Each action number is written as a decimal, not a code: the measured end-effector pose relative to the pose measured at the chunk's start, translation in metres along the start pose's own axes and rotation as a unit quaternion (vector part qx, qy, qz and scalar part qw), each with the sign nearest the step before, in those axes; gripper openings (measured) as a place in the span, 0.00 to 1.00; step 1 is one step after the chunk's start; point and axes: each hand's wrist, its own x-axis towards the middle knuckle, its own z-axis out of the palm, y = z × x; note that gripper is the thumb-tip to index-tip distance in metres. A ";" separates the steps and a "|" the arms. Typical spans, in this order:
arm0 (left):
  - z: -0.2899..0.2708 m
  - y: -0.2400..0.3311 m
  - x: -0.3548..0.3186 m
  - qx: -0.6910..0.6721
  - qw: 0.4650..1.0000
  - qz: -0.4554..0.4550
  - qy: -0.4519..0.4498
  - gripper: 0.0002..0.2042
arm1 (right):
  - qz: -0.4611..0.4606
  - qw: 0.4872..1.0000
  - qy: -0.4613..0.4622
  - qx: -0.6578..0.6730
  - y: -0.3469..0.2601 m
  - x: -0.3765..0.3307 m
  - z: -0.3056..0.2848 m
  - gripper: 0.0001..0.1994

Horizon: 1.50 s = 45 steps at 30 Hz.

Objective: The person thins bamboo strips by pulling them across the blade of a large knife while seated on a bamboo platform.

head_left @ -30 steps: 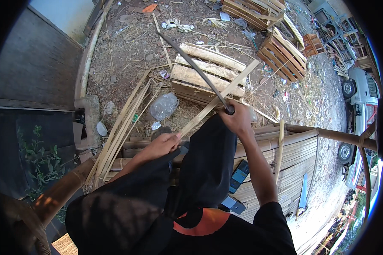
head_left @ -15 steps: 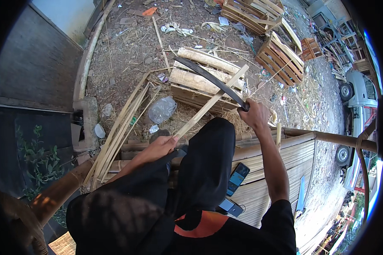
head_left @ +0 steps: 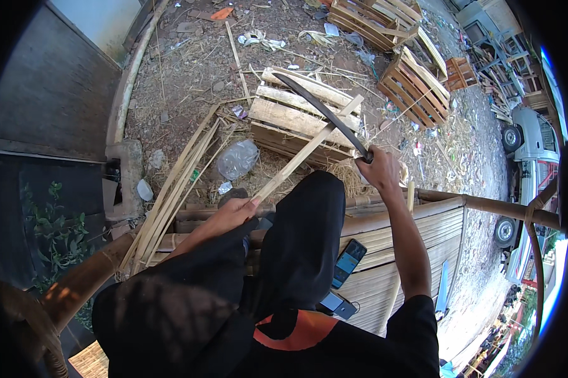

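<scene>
My left hand is closed round the near end of a long, pale bamboo strip, which slants away to the far right. In my right hand is the handle of a machete with a long, dark, slightly curved blade. The blade crosses over the strip near its far end; whether it touches is hard to tell. Behind them stands a wooden slatted crate on the ground. Several loose bamboo strips lean in a bundle to the left of my left hand.
A clear plastic bag lies beyond my left hand. Two phones, one of them a dark phone, rest on the bamboo slat bench by my leg. More crates stand at the far right, with a parked truck beyond.
The machete's tip has swung away from me and a little to the right, so the blade slants more steeply across the strip. Both hands keep their holds.
</scene>
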 end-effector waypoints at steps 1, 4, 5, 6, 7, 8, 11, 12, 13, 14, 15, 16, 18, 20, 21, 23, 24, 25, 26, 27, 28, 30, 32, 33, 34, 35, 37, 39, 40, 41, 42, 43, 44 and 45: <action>0.002 0.004 0.000 0.001 1.000 -0.003 -0.002 0.21 | -0.021 0.999 -0.002 0.034 -0.008 -0.011 0.004 0.16; 0.001 0.009 -0.003 -0.007 1.000 0.001 -0.013 0.21 | -0.132 0.991 -0.003 0.037 -0.045 -0.032 0.000 0.15; 0.000 0.007 -0.007 -0.004 1.000 0.004 -0.014 0.21 | -0.138 0.990 -0.007 0.019 -0.043 -0.027 0.003 0.15; 0.001 0.006 -0.009 -0.001 1.000 0.009 -0.025 0.21 | -0.135 0.991 -0.011 -0.004 -0.030 -0.019 0.006 0.14; 0.001 0.006 -0.011 -0.009 1.000 0.001 -0.012 0.22 | -0.134 0.991 -0.015 -0.026 -0.015 -0.010 0.011 0.14; 0.001 0.007 -0.012 -0.017 1.000 -0.003 0.001 0.22 | -0.045 0.999 -0.011 0.013 0.007 0.002 0.016 0.15; 0.007 0.023 -0.007 -0.010 0.998 0.018 -0.052 0.23 | 0.165 0.985 0.010 0.052 0.074 0.033 0.001 0.22; 0.004 0.028 -0.011 0.004 0.996 0.021 -0.081 0.24 | 0.164 0.985 0.022 0.047 0.073 0.035 0.003 0.22; 0.004 0.031 -0.009 0.002 0.993 0.052 -0.109 0.25 | 0.162 0.984 0.025 0.069 0.070 0.035 0.010 0.22; 0.003 0.026 -0.007 0.010 0.995 0.041 -0.092 0.24 | 0.162 0.983 0.025 0.084 0.060 0.029 0.012 0.22; 0.004 0.021 -0.004 0.017 0.996 0.033 -0.077 0.23 | 0.158 0.979 0.026 0.125 0.051 0.021 0.019 0.22; 0.006 0.017 -0.001 0.024 0.997 0.024 -0.062 0.23 | 0.154 0.974 0.027 0.165 0.048 0.016 0.030 0.22; 0.011 0.025 0.001 0.020 0.998 0.026 -0.045 0.22 | 0.172 0.953 0.008 0.250 0.054 0.004 0.050 0.18; 0.008 0.027 0.004 0.013 0.999 0.021 -0.032 0.22 | 0.226 0.902 -0.015 0.368 0.040 -0.008 0.063 0.15; 0.007 0.027 0.005 0.005 0.999 0.016 -0.030 0.22 | 0.253 0.864 -0.020 0.435 0.032 -0.013 0.066 0.10; 0.007 0.027 0.005 -0.026 0.999 0.018 -0.013 0.22 | 0.259 0.829 0.007 0.496 0.019 -0.021 0.071 0.10; 0.008 0.029 0.004 -0.049 0.999 0.024 0.001 0.22 | 0.260 0.810 0.020 0.525 0.013 -0.024 0.072 0.10; 0.009 0.030 0.003 -0.072 0.997 0.030 0.015 0.22 | 0.264 0.793 0.027 0.549 0.007 -0.028 0.071 0.10; 0.009 0.033 0.004 -0.107 0.994 0.002 0.015 0.21 | 0.256 0.792 0.048 0.553 0.004 -0.031 0.067 0.09; 0.009 0.035 0.006 -0.141 0.990 -0.027 0.015 0.21 | 0.248 0.790 0.068 0.556 0.001 -0.034 0.065 0.09; 0.008 0.037 0.008 -0.175 0.983 -0.056 0.014 0.21 | 0.241 0.788 0.089 0.560 -0.002 -0.036 0.062 0.08; 0.006 0.034 0.010 -0.205 0.977 -0.062 -0.019 0.21 | 0.201 0.834 0.077 0.507 -0.012 -0.039 0.051 0.08; 0.007 0.036 0.011 -0.225 0.971 -0.072 -0.028 0.20 | 0.139 0.885 0.077 0.438 -0.023 -0.044 0.039 0.08; 0.010 0.041 0.012 -0.229 0.970 -0.079 -0.020 0.19 | 0.095 0.910 0.083 0.395 -0.031 -0.045 0.035 0.08; 0.011 0.044 0.013 -0.234 0.968 -0.085 -0.011 0.19 | 0.050 0.932 0.088 0.349 -0.040 -0.047 0.029 0.09; 0.008 0.042 0.011 -0.221 0.972 -0.076 -0.031 0.18 | 0.016 0.947 0.074 0.312 -0.057 -0.050 0.018 0.09; 0.005 0.035 0.016 -0.194 0.976 -0.058 -0.083 0.18 | -0.062 0.965 0.072 0.246 -0.072 -0.053 0.015 0.10; 0.009 0.033 0.016 -0.162 0.984 -0.042 -0.064 0.19 | -0.122 0.972 0.040 0.195 -0.082 -0.052 0.014 0.14; 0.012 0.032 0.015 -0.146 0.987 -0.034 -0.054 0.20 | -0.135 0.977 0.020 0.166 -0.086 -0.051 0.013 0.15; 0.013 0.027 0.013 -0.082 0.996 -0.005 -0.021 0.21 | -0.150 0.979 -0.003 0.139 -0.091 -0.051 0.013 0.16; 0.015 0.021 0.012 -0.018 0.999 0.023 0.013 0.21 | -0.165 0.980 -0.025 0.112 -0.098 -0.050 0.012 0.17; 0.014 0.016 0.012 0.046 0.997 0.051 0.046 0.21 | -0.168 0.980 -0.045 0.098 -0.106 -0.049 0.009 0.18; 0.014 0.022 0.008 0.094 0.993 0.042 0.058 0.21 | -0.166 0.981 -0.062 0.077 -0.110 -0.047 0.006 0.19; 0.016 0.034 0.005 0.140 0.987 0.033 0.068 0.21 | -0.162 0.982 -0.080 0.055 -0.111 -0.042 0.003 0.19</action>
